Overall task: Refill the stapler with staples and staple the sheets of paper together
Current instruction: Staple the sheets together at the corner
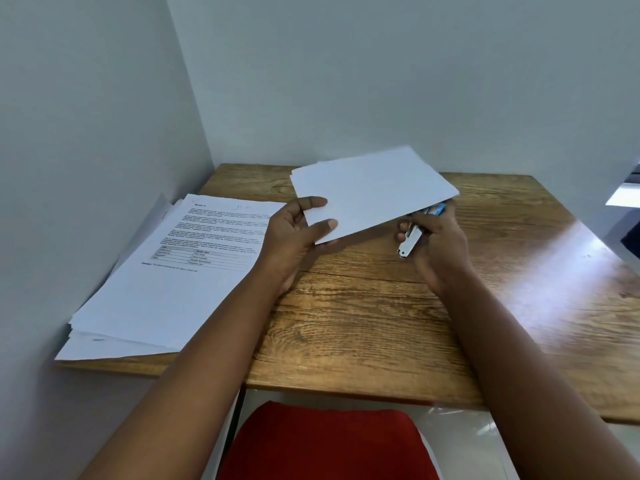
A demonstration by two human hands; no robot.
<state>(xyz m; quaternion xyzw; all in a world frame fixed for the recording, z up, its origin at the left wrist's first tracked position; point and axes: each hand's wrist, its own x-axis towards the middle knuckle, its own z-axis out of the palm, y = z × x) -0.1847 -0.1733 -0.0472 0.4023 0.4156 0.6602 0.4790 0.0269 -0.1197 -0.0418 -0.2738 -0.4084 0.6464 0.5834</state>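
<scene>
Above the wooden table (363, 306), a sheaf of sheets (370, 192) is pinched at one corner by the left hand (298, 233), while the stapler (414, 233) is gripped by the right hand (436, 244). Its mouth seems hidden under the paper; loosely fanned sheets could be missed or stapled crookedly.

Stapler (412, 237), centre right: front end hidden under the sheets (374, 192), rear enclosed by the right hand (436, 247). Print on the stack (166, 271), left of frame, too small to read. Red seat (325, 445) cut off by the bottom edge.

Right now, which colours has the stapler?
Silver metal with a blue part, on the stapler; head view.
</scene>
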